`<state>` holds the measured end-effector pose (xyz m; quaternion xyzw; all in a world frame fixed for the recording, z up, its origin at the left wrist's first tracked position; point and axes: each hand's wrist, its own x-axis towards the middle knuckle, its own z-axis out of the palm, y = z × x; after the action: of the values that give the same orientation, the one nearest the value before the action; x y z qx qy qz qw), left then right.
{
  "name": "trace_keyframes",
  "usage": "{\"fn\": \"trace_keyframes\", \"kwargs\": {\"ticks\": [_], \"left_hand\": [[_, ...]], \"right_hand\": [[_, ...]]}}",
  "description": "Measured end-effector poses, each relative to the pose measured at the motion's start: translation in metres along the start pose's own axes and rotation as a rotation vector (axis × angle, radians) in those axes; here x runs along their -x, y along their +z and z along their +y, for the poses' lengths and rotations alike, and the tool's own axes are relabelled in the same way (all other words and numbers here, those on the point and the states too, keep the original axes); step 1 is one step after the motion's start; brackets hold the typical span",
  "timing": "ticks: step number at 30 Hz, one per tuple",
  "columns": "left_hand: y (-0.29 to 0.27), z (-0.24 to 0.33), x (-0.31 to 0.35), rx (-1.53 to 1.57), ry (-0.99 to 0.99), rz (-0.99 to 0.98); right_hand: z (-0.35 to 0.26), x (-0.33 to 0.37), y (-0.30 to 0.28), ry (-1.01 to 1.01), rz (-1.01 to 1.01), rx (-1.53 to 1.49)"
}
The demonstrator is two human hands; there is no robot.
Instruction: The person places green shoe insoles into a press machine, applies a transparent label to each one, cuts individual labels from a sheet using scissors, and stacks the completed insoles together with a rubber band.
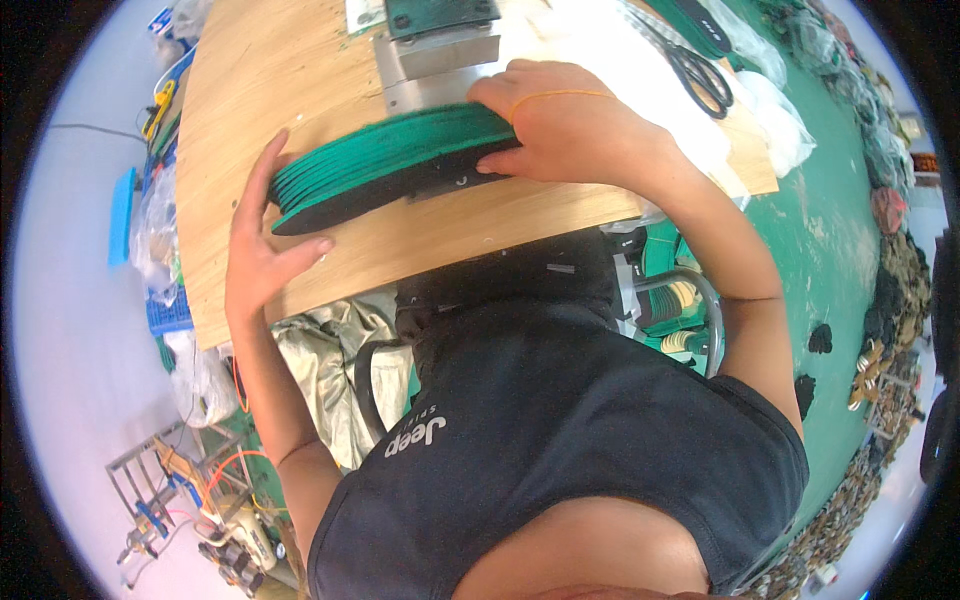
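A stack of green insoles (375, 150), with a black one on its near side, stands on edge along the table's front part. My right hand (560, 125) grips the stack's right end, thumb on the black face and fingers over the far side. A thin orange band circles this hand. At the stack's left end, my left hand (262, 235) is spread, its thumb held away from the insoles and its fingers beside the tip. Whether those fingers touch the stack I cannot tell. Just beyond stands a metal block with a green top (440, 45).
Black-handled scissors (700, 80) and a black insole (695, 25) lie at the wooden table's (250, 80) far right. Clear plastic bags (785, 125) hang by its right edge. Yellow scissors (160, 105) and a blue basket (168, 312) are at the left. A metal chair frame (712, 310) stands below.
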<state>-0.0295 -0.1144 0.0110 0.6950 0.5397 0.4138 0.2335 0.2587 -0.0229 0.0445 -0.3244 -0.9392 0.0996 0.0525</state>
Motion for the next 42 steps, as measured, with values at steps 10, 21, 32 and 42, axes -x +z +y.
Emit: {"fn": "trace_keyframes", "kwargs": {"ticks": [10, 21, 32, 42], "left_hand": [[-0.007, -0.014, 0.003, -0.184, 0.098, 0.06], [0.008, -0.017, 0.008, -0.233, 0.072, 0.212], [0.005, -0.019, 0.009, -0.229, 0.049, 0.149], [-0.008, -0.032, 0.019, -0.019, -0.148, 0.069]], "right_hand": [[0.013, 0.01, 0.015, -0.036, 0.253, -0.069], [0.03, 0.02, 0.042, -0.017, 0.4, -0.285], [0.036, 0.011, 0.068, -0.07, 0.395, -0.573], [0.029, 0.008, 0.057, 0.14, 0.389, -0.489]]}}
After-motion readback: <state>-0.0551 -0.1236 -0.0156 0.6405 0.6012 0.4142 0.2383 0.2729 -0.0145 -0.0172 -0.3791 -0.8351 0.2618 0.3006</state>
